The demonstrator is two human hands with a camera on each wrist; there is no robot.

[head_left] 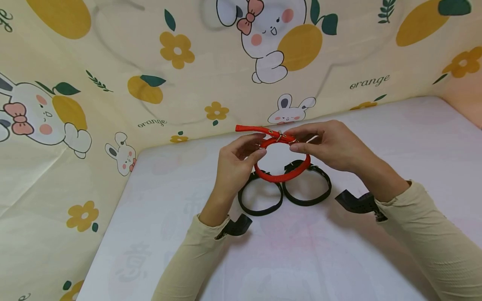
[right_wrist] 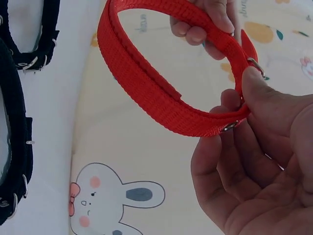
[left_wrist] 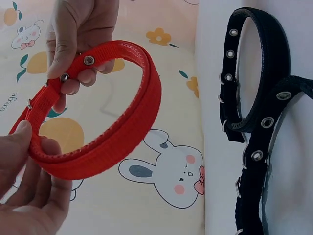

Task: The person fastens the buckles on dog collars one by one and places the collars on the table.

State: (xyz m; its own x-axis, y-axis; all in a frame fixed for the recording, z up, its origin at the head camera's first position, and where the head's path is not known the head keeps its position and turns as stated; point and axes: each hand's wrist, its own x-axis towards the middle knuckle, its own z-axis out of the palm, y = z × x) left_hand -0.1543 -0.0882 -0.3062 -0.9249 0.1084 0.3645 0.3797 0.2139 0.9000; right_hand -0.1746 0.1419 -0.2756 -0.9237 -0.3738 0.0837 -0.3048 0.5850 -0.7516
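Your left hand and right hand hold the red collar up in the middle of the frame, above the white bench; both sets of fingers are curled and pinch the webbing near the metal buckle at the top of the loop, with the free strap end poking out to the upper left. In the left wrist view the thumb of the left hand presses the strap where the eyelets sit, and in the right wrist view the thumb of the right hand bears on the strap by the buckle. By my reading you are at the fastening step, working the strap at the buckle; the next move would call for a steady pinch on one side while the other feeds the strap. Two black collars, already closed into loops, lie on the bench just below the red one, touching or nearly touching each other, so lowering your hands straight down would meet them. The patterned cloth wall stands close behind your hands and along the left side; open bench lies toward the bottom of the frame and to the right.
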